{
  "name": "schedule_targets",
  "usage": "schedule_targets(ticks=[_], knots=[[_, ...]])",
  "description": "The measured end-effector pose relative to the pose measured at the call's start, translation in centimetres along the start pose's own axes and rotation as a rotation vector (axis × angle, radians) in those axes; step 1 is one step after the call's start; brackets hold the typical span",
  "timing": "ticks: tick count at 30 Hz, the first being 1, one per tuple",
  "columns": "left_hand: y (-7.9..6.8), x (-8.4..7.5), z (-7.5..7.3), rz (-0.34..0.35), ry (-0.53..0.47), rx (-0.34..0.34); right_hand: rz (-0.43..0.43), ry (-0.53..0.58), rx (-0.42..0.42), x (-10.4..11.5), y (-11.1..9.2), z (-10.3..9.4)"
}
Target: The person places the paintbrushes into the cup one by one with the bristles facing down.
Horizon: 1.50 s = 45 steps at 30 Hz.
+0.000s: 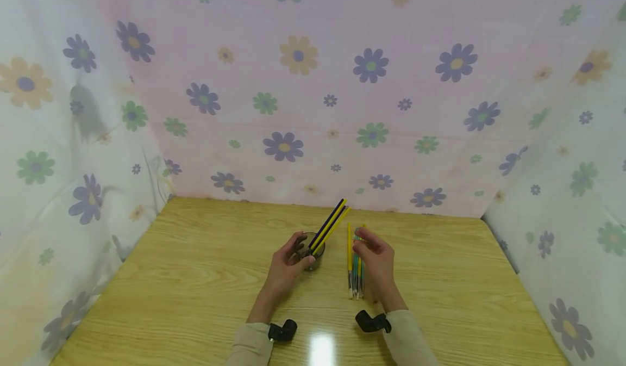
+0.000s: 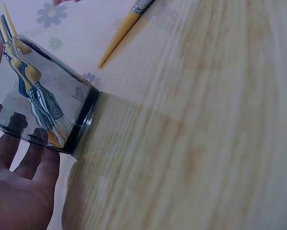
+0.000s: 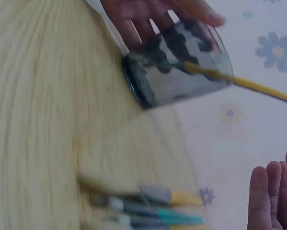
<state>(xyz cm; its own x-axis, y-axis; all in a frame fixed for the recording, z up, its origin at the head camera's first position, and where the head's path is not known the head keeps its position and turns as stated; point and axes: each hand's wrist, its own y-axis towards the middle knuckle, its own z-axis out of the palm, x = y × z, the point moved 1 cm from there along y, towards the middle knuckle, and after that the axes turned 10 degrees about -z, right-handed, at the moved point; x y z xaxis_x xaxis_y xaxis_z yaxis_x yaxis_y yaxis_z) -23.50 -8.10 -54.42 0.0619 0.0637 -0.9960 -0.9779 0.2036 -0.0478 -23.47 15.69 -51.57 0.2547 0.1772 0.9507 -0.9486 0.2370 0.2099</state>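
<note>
My left hand [image 1: 283,268] grips a clear drinking glass [image 1: 316,262] from its left side, fingers and thumb around the wall. Several paintbrushes [image 1: 330,225] with yellow and dark handles lean to the right in it; the left wrist view shows their bristles [image 2: 58,134] down near the base. Just right of the glass, my right hand [image 1: 380,257] hovers beside a row of loose paintbrushes [image 1: 355,279] with yellow and teal handles, partly covering them in the head view. In the right wrist view its fingers [image 3: 260,196] are extended, with nothing between them.
The wood-grain table [image 1: 195,279] extends on both sides of the hands. A flower-printed cloth [image 1: 323,83] hangs behind the table's back edge and along both sides. Black wrist cameras [image 1: 282,331] sit at both cuffs.
</note>
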Motion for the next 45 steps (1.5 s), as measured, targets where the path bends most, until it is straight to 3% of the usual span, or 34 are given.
schedule_targets(ticks=[4,9,14,22,31,38,45], knots=[[0.0,0.1,0.1,0.004,-0.001,0.003,0.031,-0.09,-0.027,0.0,0.3,-2.3],[0.0,0.0,0.0,0.003,0.001,0.0,0.086,-0.256,-0.001,-0.1,0.6,-5.4],[0.1,0.1,0.0,0.003,0.002,-0.001,0.104,-0.349,-0.016,0.1,0.6,-6.9],[0.3,0.1,0.0,0.012,0.015,0.009,0.165,-0.475,0.045,0.2,0.7,-6.6],[0.0,0.3,-0.1,0.011,0.028,0.0,0.167,-0.52,0.055,-0.3,0.5,-5.8],[-0.1,0.4,-0.2,0.023,0.027,-0.007,0.154,-0.658,0.119,-0.5,0.8,-5.4],[0.0,0.2,0.1,0.035,0.013,0.001,0.138,-0.694,0.173,0.0,1.2,-5.0]])
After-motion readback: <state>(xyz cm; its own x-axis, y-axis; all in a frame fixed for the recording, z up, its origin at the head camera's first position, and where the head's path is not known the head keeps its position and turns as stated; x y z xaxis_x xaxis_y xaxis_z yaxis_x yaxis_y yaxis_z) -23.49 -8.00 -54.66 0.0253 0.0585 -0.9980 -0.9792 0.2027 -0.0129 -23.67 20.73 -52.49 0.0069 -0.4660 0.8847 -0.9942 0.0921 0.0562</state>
